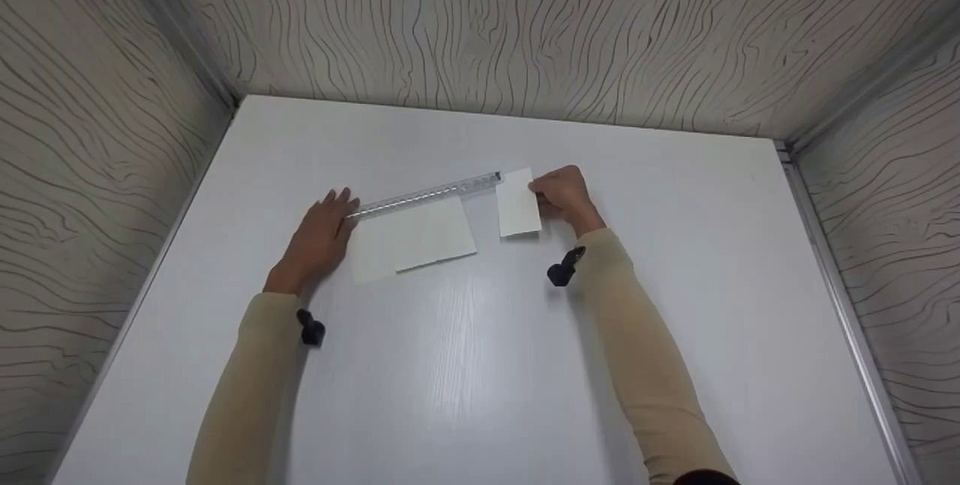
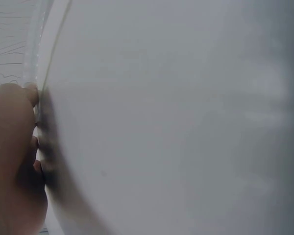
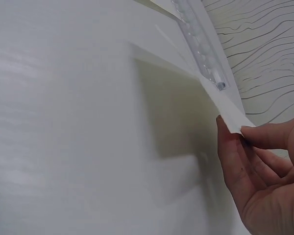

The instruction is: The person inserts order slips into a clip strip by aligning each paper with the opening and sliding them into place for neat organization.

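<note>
A clear ruler [image 1: 427, 196] lies at a slant across the white table, along the upper edge of a cream sheet of paper [image 1: 431, 233]. My left hand [image 1: 319, 239] rests at the ruler's left end, fingers stretched out and thumb by the paper's corner. To the right, my right hand [image 1: 564, 196] pinches a smaller cream piece of paper [image 1: 517, 203] by its right edge. In the right wrist view this piece [image 3: 230, 112] is tilted up between thumb and fingers, casting a shadow on the table. Its left edge comes close to the ruler's right end.
The white table [image 1: 450, 365] reaches a wood-grain patterned wall [image 1: 480, 27] at the back. Similar panels stand at left and right, with metal rails [image 1: 847, 320] along the table's sides. The larger paper shows a second layer with a slightly raised front edge.
</note>
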Motion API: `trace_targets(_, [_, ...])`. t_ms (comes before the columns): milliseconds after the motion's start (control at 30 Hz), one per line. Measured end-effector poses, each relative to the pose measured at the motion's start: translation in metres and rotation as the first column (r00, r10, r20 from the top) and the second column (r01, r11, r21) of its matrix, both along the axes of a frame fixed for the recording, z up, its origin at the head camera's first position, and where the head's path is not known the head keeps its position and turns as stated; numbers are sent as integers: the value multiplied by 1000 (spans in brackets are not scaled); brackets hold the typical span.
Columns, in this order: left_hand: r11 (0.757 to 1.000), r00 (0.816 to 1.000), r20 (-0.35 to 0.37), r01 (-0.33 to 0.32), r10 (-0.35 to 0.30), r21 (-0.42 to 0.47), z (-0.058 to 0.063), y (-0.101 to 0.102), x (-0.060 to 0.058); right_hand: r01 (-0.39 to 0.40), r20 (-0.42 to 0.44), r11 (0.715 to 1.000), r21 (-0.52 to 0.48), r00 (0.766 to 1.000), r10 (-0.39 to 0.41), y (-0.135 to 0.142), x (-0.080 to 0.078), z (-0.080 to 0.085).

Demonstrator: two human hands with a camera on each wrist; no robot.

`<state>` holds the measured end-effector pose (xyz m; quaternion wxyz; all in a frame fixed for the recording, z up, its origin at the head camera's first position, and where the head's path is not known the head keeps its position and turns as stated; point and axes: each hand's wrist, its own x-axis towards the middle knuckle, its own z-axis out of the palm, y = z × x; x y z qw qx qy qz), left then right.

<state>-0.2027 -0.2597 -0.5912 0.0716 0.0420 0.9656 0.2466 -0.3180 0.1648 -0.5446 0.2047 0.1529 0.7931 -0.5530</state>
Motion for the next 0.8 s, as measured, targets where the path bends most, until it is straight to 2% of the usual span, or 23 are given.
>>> trace_targets(200, [1000,1000,3,4,-4,-17,-2,0,0,-5,9,999,42,1000,4,-5,-1,-1])
trace_targets(800, [1000,1000,-5,16,-16,-5,-2,-1,0,-19,12,999,44,1000,18,-18,-4,-5])
